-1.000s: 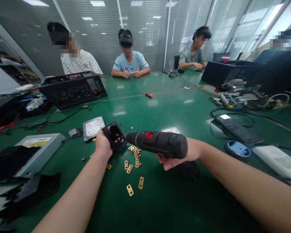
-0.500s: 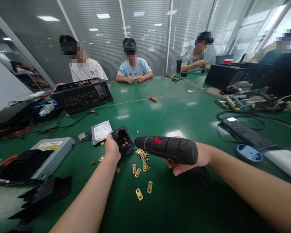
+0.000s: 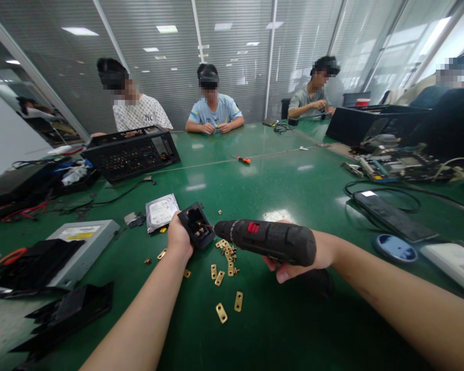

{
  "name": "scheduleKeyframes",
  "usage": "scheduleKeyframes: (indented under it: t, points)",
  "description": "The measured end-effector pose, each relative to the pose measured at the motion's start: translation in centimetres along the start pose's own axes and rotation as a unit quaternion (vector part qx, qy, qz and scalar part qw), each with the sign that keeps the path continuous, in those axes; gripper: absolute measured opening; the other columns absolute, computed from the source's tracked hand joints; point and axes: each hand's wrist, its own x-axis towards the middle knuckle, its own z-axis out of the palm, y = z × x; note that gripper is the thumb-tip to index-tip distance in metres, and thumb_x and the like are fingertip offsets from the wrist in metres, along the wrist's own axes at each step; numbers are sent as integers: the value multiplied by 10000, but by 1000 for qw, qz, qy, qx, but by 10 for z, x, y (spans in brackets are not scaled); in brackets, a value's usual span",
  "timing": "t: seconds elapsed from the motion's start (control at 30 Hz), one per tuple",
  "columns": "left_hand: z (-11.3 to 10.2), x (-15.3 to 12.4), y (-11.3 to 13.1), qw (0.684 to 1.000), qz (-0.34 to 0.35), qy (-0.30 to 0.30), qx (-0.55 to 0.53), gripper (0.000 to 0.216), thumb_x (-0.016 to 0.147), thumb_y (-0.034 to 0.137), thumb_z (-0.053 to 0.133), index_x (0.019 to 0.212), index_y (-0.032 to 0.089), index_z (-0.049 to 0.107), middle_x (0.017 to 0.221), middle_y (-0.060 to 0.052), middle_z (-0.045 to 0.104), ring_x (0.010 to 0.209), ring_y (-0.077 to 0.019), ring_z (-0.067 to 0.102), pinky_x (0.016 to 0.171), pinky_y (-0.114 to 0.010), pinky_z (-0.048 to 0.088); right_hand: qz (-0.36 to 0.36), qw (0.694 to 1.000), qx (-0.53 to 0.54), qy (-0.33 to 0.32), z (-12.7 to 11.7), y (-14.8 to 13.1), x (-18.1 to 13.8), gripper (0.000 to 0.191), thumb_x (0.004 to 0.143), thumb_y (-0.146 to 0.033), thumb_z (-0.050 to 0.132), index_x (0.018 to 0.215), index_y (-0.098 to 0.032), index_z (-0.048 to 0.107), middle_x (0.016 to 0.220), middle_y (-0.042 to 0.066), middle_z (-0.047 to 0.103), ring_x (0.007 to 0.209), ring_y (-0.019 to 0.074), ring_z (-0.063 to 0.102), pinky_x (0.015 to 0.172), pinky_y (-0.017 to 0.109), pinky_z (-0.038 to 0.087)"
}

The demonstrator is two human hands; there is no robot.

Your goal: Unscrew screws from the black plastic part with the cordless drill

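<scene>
My left hand [image 3: 180,238] is closed around a small black plastic housing [image 3: 201,241], tilted so its hollow side faces the drill. Brass-coloured screws or terminals show inside the hollow. My right hand [image 3: 286,268] grips a black cordless drill [image 3: 268,239] with a red switch, held level and pointing left. The thin bit [image 3: 208,226] reaches into the housing; whether its tip sits on a screw I cannot tell. Under and in front of the housing lie several brass plates [image 3: 219,278] with two holes each, and a small heap of brass screws [image 3: 232,253].
A hard drive [image 3: 161,212] lies behind my left hand. At left are a metal drive case [image 3: 96,242] and black plastic parts [image 3: 73,314]. An orange screwdriver [image 3: 243,160], a black computer case [image 3: 135,154], a power strip [image 3: 394,216] and circuit boards [image 3: 394,162] lie farther off. Co-workers sit opposite.
Hands, housing and drill hold nearly the same place; the drill's front end sits very slightly lower. The whole view has shifted a little.
</scene>
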Motion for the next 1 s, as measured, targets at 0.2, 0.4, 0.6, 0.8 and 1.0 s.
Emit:
scheduleKeyframes:
  t: [0.2,0.4,0.6,0.8,1.0]
  points:
    - [-2,2,-1,1000,-11,-7,7,178,869,361,544,775,227,613,637,-18,610,558,-235,611,533,-332,536,21,1000,4,-5,-1,0,-2,282,860,-360,891,930,-136,736,842,58,747,766,171,708,732,282,597]
    - [-3,5,-1,1000,-14,-10,9,176,867,365,556,784,227,625,655,-23,624,572,-235,607,531,-328,528,-4,1000,-5,15,-2,3,-3,454,871,-363,893,1262,-184,748,1058,73,787,973,218,754,924,365,616]
    - [-3,7,-1,1000,-15,-13,-7,142,831,357,581,783,228,616,651,-13,609,569,-222,597,568,-322,541,-50,992,-59,102,3,0,-2,574,779,-398,972,1256,-174,744,1192,101,794,1097,268,760,1021,410,603]
    - [-4,12,-4,1000,-2,-29,-3,154,819,377,592,801,226,616,653,-3,603,568,-221,607,563,-318,539,-43,988,-134,70,2,-14,-8,676,868,-316,910,1474,-151,661,1405,161,759,1270,290,732,1143,428,548]
    - [-1,10,-4,999,5,-31,-18,128,830,344,588,777,229,598,641,12,591,554,-199,588,574,-292,524,57,984,-94,143,13,-22,-14,379,835,-203,837,1205,-137,789,1087,94,839,1010,254,779,958,409,622]
